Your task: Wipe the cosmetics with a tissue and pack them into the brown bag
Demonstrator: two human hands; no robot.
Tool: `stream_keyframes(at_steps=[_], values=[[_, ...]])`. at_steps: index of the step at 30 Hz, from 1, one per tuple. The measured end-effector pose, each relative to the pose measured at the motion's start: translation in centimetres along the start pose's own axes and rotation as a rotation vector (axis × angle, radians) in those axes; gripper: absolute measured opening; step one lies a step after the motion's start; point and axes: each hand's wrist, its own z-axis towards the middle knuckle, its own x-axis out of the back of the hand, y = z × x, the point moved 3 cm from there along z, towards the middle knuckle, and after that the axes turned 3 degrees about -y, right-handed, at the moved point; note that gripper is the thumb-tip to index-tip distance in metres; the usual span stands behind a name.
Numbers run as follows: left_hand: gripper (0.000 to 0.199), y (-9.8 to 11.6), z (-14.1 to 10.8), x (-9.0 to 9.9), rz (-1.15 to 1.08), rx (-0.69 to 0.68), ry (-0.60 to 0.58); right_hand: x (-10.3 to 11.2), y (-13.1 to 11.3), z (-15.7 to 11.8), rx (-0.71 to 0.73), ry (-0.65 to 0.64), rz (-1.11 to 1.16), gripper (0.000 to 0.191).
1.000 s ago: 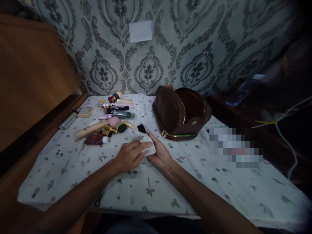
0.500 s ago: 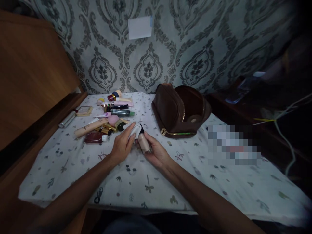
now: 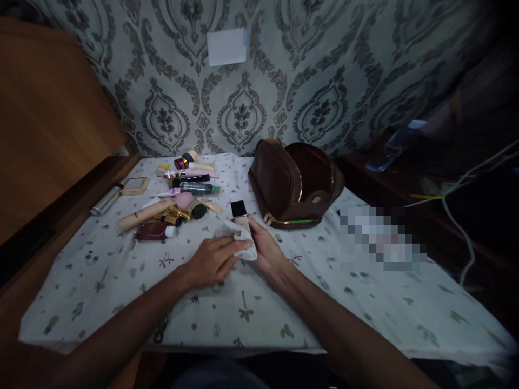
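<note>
My right hand (image 3: 265, 246) grips a beige foundation bottle (image 3: 242, 220) with a black cap, which stands roughly upright above the table. A white wipe (image 3: 246, 249) is pinched in my left hand (image 3: 213, 259) and pressed against the lower front of the bottle, hiding that part. To the left lie several cosmetics: a dark red bottle (image 3: 151, 231) with a white cap, a long beige tube (image 3: 146, 212), a pink sponge (image 3: 184, 201), a round dark jar (image 3: 198, 209) and a clear bottle with a green cap (image 3: 198, 188). An unzipped brown toiletry bag (image 3: 275, 181) stands behind my right hand.
A patterned white cloth (image 3: 243, 329) covers the table. At its left edge are a silver tube (image 3: 106, 201) and a flat compact (image 3: 135, 186), beside a wooden panel (image 3: 52, 102). A blurred-out item (image 3: 381, 237) lies right. Cables (image 3: 466, 232) hang beyond the right edge.
The wipe has moved from the bottle's cap end down to its lower body. The bottle has turned more upright, its black cap now showing fully. The view has shifted slightly.
</note>
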Motion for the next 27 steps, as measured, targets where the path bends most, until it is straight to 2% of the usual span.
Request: stream_keyframes(at_steps=[3,9,11,15,19,23,27], values=[[0.038,-1.4,-0.2,0.5,0.028,0.127,0.099,-0.5,0.8,-0.3,-0.018,0.045,0.032,0.014],[0.04,-4.6,-0.5,1.9,-0.093,0.455,0.321,-1.8,1.5,-1.3,-0.024,-0.04,-0.05,0.015],[0.044,-5.1,-0.5,1.9,-0.249,0.566,0.334,-1.9,1.4,-1.5,-0.035,-0.044,-0.065,0.015],[0.051,-5.5,-0.5,1.1,-0.648,0.737,0.269,-2.1,1.1,-1.7,-0.033,-0.104,-0.158,0.019],[0.043,-5.5,-0.6,1.0,-0.8,0.791,0.265,-2.0,1.3,-1.8,0.037,-0.126,-0.37,0.028],[0.039,-5.7,-0.7,1.1,-0.773,0.801,0.241,-2.1,1.5,-2.2,0.118,-0.152,-0.586,0.031],[0.035,-5.9,-0.5,1.3,-0.723,0.734,0.261,-2.4,1.3,-2.4,0.175,-0.152,-0.707,0.029]])
